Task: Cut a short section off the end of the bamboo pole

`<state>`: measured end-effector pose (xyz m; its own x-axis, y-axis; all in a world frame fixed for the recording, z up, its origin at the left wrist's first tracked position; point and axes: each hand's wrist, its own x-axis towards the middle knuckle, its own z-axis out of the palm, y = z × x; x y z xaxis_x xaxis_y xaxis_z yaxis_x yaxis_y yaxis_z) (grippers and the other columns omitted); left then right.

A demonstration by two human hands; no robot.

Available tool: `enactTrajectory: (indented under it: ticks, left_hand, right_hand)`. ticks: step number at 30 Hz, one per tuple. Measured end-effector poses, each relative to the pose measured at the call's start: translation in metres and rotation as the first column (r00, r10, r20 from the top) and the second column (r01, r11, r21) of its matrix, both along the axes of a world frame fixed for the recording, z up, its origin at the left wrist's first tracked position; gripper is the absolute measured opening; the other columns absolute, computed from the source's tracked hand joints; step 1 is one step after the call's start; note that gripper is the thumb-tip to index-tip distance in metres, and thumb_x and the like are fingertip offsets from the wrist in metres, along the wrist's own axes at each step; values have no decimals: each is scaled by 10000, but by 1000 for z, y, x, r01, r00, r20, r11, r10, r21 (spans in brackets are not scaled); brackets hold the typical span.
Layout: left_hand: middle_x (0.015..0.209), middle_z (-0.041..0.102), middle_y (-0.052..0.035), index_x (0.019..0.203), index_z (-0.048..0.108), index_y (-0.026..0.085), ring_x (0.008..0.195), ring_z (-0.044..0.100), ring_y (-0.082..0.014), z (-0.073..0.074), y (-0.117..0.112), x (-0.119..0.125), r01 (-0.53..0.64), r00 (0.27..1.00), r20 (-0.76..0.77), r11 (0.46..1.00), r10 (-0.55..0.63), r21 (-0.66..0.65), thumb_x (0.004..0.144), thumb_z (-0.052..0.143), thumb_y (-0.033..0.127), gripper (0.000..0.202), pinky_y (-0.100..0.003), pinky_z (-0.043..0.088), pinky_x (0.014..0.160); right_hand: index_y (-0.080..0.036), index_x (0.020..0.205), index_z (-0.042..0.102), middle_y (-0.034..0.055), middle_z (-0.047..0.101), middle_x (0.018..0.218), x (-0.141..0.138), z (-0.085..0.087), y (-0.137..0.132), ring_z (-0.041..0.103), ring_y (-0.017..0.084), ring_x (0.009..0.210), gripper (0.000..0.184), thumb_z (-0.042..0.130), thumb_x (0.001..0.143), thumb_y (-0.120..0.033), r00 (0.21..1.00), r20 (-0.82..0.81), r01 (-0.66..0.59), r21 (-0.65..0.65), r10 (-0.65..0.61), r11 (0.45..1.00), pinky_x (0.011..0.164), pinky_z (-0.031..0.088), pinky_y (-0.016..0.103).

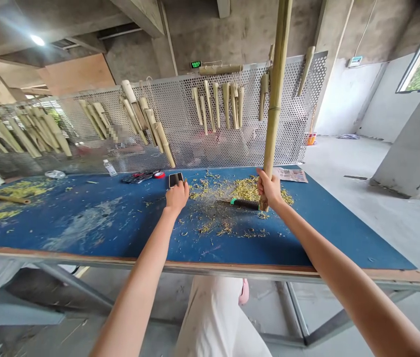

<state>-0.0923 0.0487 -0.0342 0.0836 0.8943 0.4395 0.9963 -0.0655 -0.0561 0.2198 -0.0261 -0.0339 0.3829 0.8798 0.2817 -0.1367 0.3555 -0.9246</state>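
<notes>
Head view: right hand (269, 189) clenched one long olive bamboo pole (277, 99) — left hand (177, 195), grip unclear, curled at one black rectangular phone (175, 179).

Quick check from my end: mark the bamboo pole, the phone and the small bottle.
Bamboo pole (276, 94), head view: middle of its shaft.
Phone (175, 179), head view: its dark screen.
Small bottle (110, 168), head view: its body.

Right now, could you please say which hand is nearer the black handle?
Right: the right hand grips the bamboo pole right of the black handle; the left hand, at the phone, is farther left.
</notes>
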Motion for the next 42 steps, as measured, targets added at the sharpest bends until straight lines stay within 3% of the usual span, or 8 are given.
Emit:
enactTrajectory:
  ticks: [9, 13, 16, 19, 24, 29, 35, 42]
  left_hand:
    - [1215, 673, -273, 1301, 549, 11, 1137, 671, -355, 2, -5, 1, -18, 999, 45, 997, 22, -75, 947, 366, 100, 409, -429, 519, 944]
    - [1366, 611, -244, 1409, 473, 54, 1275, 582, -316, 14, -17, 9, 110, 966, 216, 983, -141, 148, 913, 344, 27, 513, -439, 454, 1080]
    - [1297, 652, -211, 1385, 496, 123, 1144, 644, -281, 24, -27, 37, 290, 823, 462, 944, -330, 158, 965, 351, 102, 445, -439, 514, 991]
    - [1151, 705, -151, 1251, 572, 176, 1033, 670, -233, 24, -33, 83, 541, 529, 751, 839, -395, 61, 1010, 377, 221, 313, -408, 532, 956]
    - [925, 715, -81, 972, 594, 200, 886, 682, -215, 2, -43, 158, 735, 241, 970, 653, 3, -185, 852, 562, 189, 125, -364, 565, 792]
    - [670, 646, -26, 847, 587, 194, 661, 641, -190, -19, -60, 188, 846, 143, 979, 496, 143, -196, 744, 613, 208, 107, -330, 549, 661]
    - [784, 740, -103, 980, 692, 137, 822, 712, -226, -2, -78, 182, 974, 123, 965, 159, 233, -163, 710, 624, 248, 300, -360, 564, 795]
    - [1055, 756, -171, 1232, 634, 142, 1068, 709, -305, 19, -83, 175, 982, 5, 945, 178, 327, -67, 938, 375, 710, 690, -459, 576, 868]
  right_hand:
    - [-270, 612, 349, -39, 397, 417, -2, -5, -4, 378, 108, 370, 485, 686, 827, -544, 997, 69, 41, 78, -46, 996, 365, 340, 268]
    - [-269, 607, 347, -59, 354, 390, -5, -4, -5, 326, 94, 344, 496, 701, 806, -554, 999, 42, -17, 54, 15, 998, 347, 293, 263]
    - [-264, 606, 364, -67, 341, 395, -2, -1, -7, 296, 85, 346, 484, 717, 794, -535, 997, 4, -72, 26, 72, 997, 340, 254, 257]
    - [-262, 603, 357, -72, 326, 400, 3, 4, -10, 277, 80, 352, 492, 727, 788, -528, 990, -17, -138, 17, 138, 990, 347, 238, 259]
    - [-270, 596, 281, -90, 224, 399, 10, 16, -14, 197, 81, 356, 525, 640, 814, -584, 949, -33, -315, 12, 315, 949, 360, 224, 269]
    - [-270, 615, 216, -92, 157, 424, 17, 26, -12, 155, 89, 380, 557, 560, 862, -631, 942, -72, -325, 26, 326, 945, 387, 266, 276]
    - [-266, 638, 211, -88, 141, 461, 31, 32, -8, 173, 99, 417, 551, 558, 897, -607, 975, -78, -209, 6, 209, 978, 424, 315, 269]
    - [-250, 637, 266, -77, 244, 518, 35, 40, -9, 318, 94, 483, 498, 684, 845, -425, 954, -111, -273, 52, 278, 961, 571, 459, 252]
